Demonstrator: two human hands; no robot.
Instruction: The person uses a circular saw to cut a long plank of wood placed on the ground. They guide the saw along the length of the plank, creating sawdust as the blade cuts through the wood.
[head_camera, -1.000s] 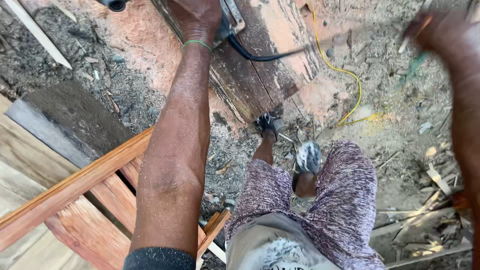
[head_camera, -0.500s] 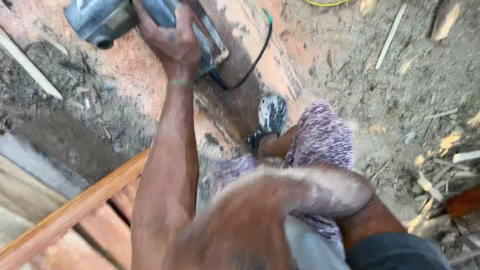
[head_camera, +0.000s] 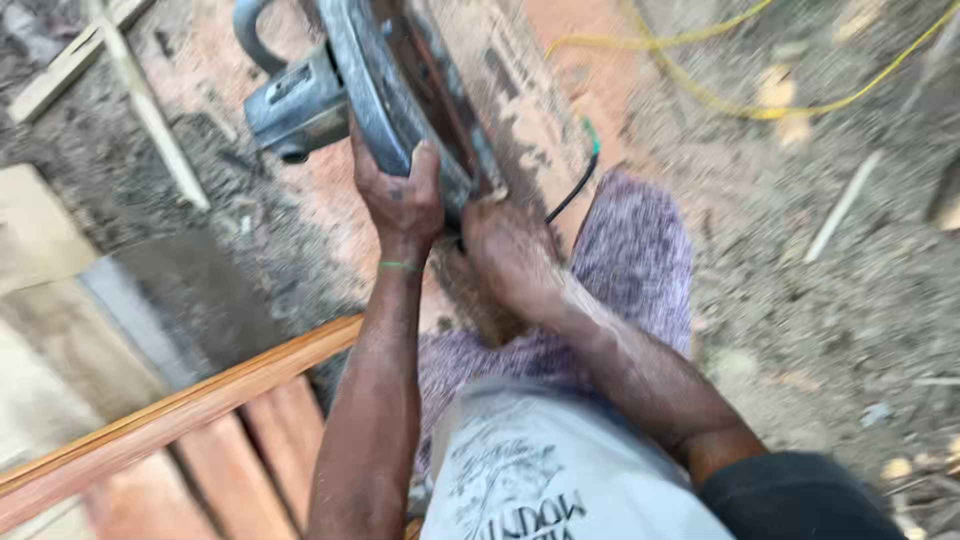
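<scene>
Since half a second ago, right hand (head_camera: 510, 250) has joined left hand (head_camera: 400, 200), both now clamped on the grey metal circular saw (head_camera: 370, 90) above the reddish wooden plank (head_camera: 560, 90).

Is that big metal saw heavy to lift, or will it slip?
Probably heavy: the saw looks like thick grey metal, and both the left hand and right hand grip it. It may be a bit slippery, since sawdust coats everything. Its black cord looks floppy and would likely trail.

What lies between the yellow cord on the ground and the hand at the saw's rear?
In the head view, between the yellow cord and the right hand: a thin black cable and sawdust-covered ground.
</scene>
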